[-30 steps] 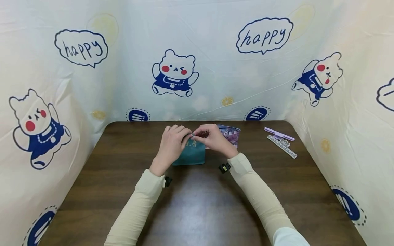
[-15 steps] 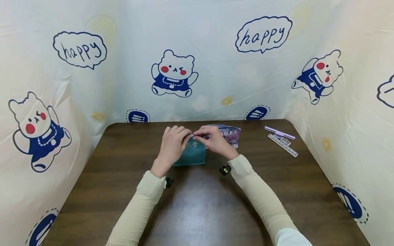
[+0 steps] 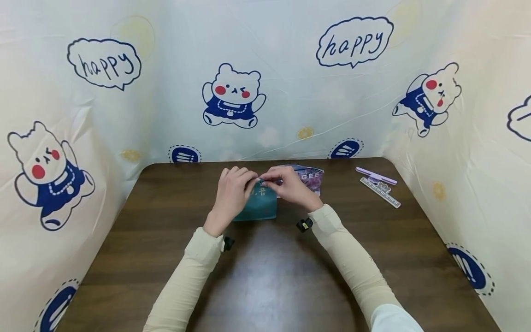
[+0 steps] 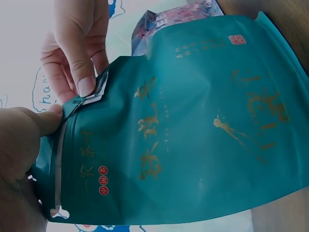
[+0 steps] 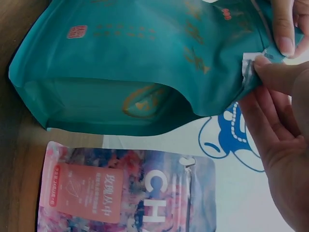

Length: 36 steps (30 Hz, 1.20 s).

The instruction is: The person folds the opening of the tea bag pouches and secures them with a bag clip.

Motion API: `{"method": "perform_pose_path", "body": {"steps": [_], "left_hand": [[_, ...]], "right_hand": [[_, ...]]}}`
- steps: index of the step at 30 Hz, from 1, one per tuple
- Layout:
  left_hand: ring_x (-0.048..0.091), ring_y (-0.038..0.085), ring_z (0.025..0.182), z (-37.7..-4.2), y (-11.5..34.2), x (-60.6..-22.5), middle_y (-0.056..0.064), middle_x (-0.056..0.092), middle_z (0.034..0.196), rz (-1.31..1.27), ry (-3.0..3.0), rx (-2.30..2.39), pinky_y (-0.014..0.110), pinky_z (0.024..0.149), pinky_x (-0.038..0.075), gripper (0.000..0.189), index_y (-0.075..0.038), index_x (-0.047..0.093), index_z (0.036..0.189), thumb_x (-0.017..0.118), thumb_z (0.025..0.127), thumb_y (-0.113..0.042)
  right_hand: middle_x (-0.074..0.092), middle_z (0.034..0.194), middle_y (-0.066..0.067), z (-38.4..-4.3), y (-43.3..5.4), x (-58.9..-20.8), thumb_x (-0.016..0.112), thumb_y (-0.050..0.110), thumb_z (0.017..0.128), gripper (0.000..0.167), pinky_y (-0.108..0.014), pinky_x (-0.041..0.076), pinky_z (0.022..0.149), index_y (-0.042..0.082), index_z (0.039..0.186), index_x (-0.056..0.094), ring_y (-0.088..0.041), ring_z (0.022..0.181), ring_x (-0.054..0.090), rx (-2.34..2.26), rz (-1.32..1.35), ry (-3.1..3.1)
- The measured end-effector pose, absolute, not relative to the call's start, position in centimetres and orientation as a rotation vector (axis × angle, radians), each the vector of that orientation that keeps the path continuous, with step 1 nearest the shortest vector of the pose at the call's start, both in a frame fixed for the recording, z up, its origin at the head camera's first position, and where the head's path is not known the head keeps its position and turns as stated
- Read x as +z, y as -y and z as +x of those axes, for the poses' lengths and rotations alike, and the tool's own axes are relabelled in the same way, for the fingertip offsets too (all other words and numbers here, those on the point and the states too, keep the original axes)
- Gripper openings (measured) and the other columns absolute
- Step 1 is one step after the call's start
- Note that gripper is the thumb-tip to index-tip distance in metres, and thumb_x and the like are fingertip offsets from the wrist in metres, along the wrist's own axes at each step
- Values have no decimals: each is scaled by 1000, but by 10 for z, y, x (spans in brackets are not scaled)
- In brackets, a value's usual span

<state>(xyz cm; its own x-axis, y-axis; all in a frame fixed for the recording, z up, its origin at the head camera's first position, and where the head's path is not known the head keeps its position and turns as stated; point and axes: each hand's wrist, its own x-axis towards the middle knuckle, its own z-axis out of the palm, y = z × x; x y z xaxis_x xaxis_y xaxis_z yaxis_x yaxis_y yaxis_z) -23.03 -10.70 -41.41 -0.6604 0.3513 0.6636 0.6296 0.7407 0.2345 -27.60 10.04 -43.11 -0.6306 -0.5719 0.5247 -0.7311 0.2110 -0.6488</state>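
Note:
A teal foil tea pouch (image 4: 193, 111) with gold lettering stands on the table, its top edge between both hands. My left hand (image 3: 233, 191) pinches that edge, thumb on the front, as the left wrist view shows. At the pouch's other top corner, my right hand (image 3: 290, 185) pinches a bent flap (image 4: 94, 94) with a silvery inner side between thumb and fingers. The fingertips of both hands are close together there. A pale strip (image 4: 59, 164) runs along the top of the pouch, ending at a notch.
Behind and right of the teal pouch stands a pink-purple printed pouch (image 5: 130, 188). At the table's far right lie a lilac stick-like clip (image 3: 376, 175) and a white ruler-like clip (image 3: 380, 192). A printed cloth (image 3: 290, 92) hangs round the table (image 3: 265, 276).
Both hands keep their pinch at the top edge of the teal pouch, with only slight finger movement. The head view has tilted a little.

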Motion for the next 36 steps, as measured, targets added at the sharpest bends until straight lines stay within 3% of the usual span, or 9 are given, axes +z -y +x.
{"method": "perform_pose_path", "body": {"steps": [6, 15, 23, 36], "left_hand": [[57, 24, 79, -231, 110, -414, 6, 74, 91, -737, 2339, -594, 37, 72, 36, 13, -9, 77, 100, 76, 93, -19], [56, 24, 78, -232, 110, -414, 5, 73, 89, -772, 2310, -621, 37, 72, 34, 12, -10, 78, 97, 79, 90, -19], [55, 24, 77, -232, 108, -415, 5, 72, 88, -755, 2331, -617, 36, 71, 34, 12, -10, 79, 98, 79, 90, -18], [55, 24, 78, -234, 107, -416, 4, 72, 88, -746, 2317, -642, 36, 72, 34, 10, -10, 79, 97, 77, 92, -18]], "right_hand": [[73, 97, -4, -276, -96, -434, 71, 0, 93, 19, -25, 52, 63, 6, 110, 78, -11, 70, 59, 1362, 1208, 2280], [74, 94, -5, -278, -98, -439, 74, 5, 92, 16, -38, 60, 71, 9, 107, 79, -14, 79, 67, 1454, 1145, 2288], [74, 95, -5, -280, -100, -440, 72, 7, 95, 15, -26, 56, 70, 5, 107, 79, -12, 81, 66, 1247, 1207, 2282], [73, 95, -4, -278, -100, -439, 73, 6, 93, 14, -25, 54, 67, 5, 106, 79, -10, 78, 63, 1253, 1200, 2277]]}}
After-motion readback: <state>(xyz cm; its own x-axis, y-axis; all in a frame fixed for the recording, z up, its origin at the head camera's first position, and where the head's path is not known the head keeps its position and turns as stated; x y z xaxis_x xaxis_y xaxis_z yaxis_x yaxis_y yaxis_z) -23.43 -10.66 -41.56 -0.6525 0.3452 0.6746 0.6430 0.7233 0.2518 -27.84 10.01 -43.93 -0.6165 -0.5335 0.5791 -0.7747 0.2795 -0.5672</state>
